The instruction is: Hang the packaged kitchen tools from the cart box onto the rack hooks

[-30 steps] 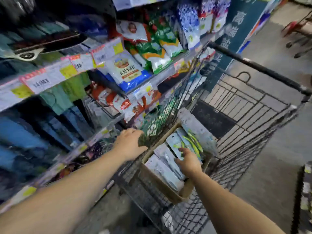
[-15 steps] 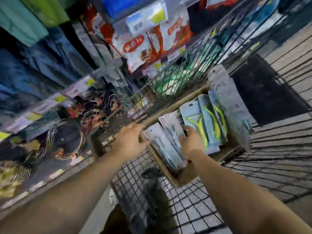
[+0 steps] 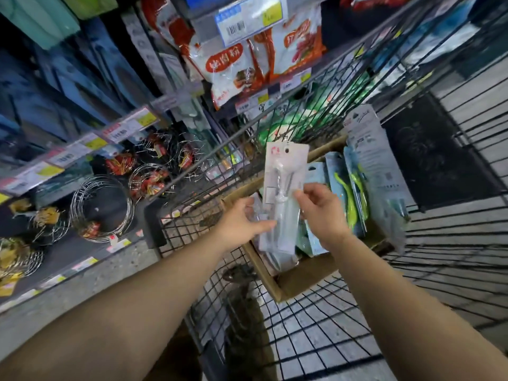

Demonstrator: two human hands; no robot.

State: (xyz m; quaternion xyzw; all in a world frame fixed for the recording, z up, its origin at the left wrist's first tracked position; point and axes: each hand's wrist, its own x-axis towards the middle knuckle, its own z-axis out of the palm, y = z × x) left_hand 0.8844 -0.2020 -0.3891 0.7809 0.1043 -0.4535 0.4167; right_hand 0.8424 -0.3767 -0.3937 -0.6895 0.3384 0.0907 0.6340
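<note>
A cardboard box (image 3: 299, 279) sits in the wire cart (image 3: 316, 334) and holds several carded kitchen tools; some have blue cards with green tools (image 3: 347, 193). Both hands hold one white-carded packaged tool (image 3: 283, 193) upright above the box. My left hand (image 3: 243, 221) grips its lower left edge. My right hand (image 3: 320, 207) pinches its right side. The card's hang hole is at the top.
Store shelves stand to the left, with hanging dark packages (image 3: 90, 86), red food bags (image 3: 233, 64), price tags (image 3: 121, 130) and coiled wire racks (image 3: 103, 207) on the lowest shelf. A tall loose card (image 3: 376, 160) leans at the box's right end.
My right hand has lifted one white-carded tool out of the box, and my left hand has left the box edge and taken hold of it. The camera has tilted down.
</note>
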